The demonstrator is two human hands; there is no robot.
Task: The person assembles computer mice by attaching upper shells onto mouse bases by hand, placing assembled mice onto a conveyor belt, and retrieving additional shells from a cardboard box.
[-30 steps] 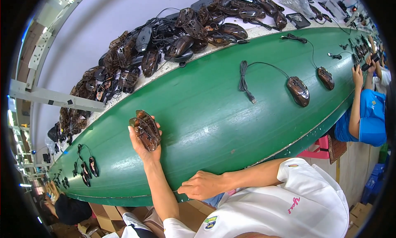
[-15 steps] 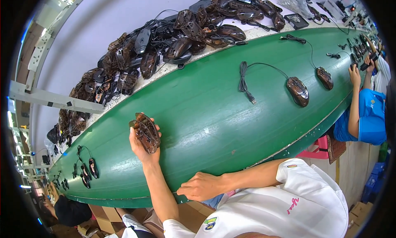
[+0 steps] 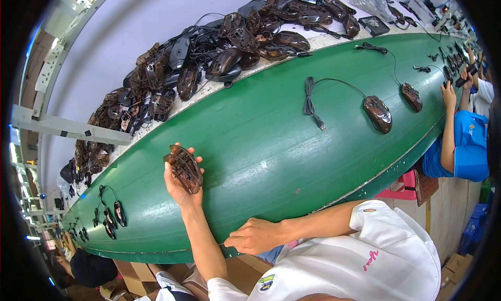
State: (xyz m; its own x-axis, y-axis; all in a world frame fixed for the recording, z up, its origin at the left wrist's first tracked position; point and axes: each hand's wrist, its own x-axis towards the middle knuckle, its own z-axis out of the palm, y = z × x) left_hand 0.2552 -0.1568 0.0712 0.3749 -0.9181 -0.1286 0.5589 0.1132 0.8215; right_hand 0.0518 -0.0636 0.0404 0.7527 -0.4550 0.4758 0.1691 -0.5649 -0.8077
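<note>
Mouse shell (image 3: 188,171), brown and see-through, held up over the green work surface (image 3: 250,170), left of the middle of the view. It gapes: a thin curved edge arches over a ribbed inside, and I cannot tell whether this is one piece or two parts held together. No cable can be seen hanging from it, so I judge this one to be unfinished, with its closing up and its cord not yet done.

My left hand (image 3: 178,189) has hold of it from below and behind, palm turned up. The thumb (image 3: 168,173) lies along the near left side, and the fingertips (image 3: 200,159) curl around the far right side, parted only as wide as the shell.

My right hand (image 3: 254,236) is low, by the near edge of the surface, bent at the knuckles; its underside is hidden, so I cannot tell how tightly it is closed or whether it holds anything.

To the right lie two corded mice, a nearer mouse (image 3: 377,114) and a farther mouse (image 3: 412,97), which look more complete. Along the far ledge, a big heap of brown shells and black cables (image 3: 224,61) suggests plenty is left
</note>
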